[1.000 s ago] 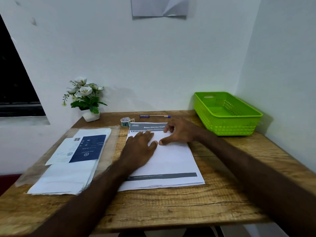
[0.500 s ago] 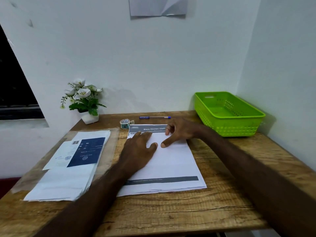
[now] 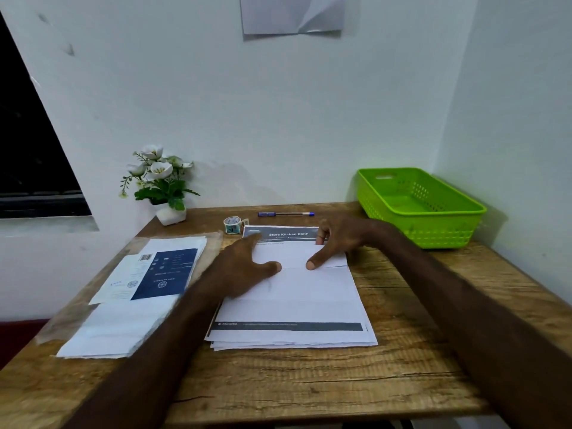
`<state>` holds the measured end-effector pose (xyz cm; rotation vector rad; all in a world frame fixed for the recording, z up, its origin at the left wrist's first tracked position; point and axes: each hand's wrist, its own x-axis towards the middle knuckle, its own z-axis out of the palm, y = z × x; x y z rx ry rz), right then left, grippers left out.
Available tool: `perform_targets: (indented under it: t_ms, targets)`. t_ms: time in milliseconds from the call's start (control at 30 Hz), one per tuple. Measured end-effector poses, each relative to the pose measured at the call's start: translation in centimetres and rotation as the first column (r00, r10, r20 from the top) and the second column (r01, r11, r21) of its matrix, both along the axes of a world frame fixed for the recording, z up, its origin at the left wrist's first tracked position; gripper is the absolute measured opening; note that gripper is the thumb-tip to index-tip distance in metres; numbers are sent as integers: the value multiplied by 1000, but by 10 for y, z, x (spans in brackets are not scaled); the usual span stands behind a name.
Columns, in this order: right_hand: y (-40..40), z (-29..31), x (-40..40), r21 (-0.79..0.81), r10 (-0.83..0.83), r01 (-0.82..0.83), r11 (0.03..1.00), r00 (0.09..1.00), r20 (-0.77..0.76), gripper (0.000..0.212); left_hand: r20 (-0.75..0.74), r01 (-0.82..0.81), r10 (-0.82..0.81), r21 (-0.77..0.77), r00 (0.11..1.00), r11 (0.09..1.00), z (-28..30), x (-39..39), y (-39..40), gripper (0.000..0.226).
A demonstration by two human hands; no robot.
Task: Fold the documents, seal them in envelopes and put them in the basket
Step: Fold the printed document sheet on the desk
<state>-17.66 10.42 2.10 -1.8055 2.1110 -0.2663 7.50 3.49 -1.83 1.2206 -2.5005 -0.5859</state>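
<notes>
Flat white paper document [image 3: 297, 292] under both hands' fingers [image 3: 312, 264]

Both hands [image 3: 297, 258] flat on document [image 3: 294, 298], green basket [image 3: 421, 209] right

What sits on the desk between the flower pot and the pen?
A small tape roll lies between the flower pot and the pen, seen in the head view.
</notes>
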Motion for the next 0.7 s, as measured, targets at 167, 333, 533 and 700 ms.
perform_targets:
  t_ms: [167,333,533,700]
  targets:
    - [-4,-5,-4,1,12,-12,1000,997,70,85,-8,51,-50,77,999,996,13,6,-16,96]
    - [-8,-8,-8,-41,51,-47,998,992,114,58,186,136,-149,81,971,987,35,3,-40,97]
    - [-9,-11,-14,-114,44,-25,993,986,160,70,97,208,-213,63,972,976,32,0,-55,57]
    - [-13,-16,-19,-194,8,47,980,961,275,45,-65,159,-163,-73,984,985,15,1,-62,41]
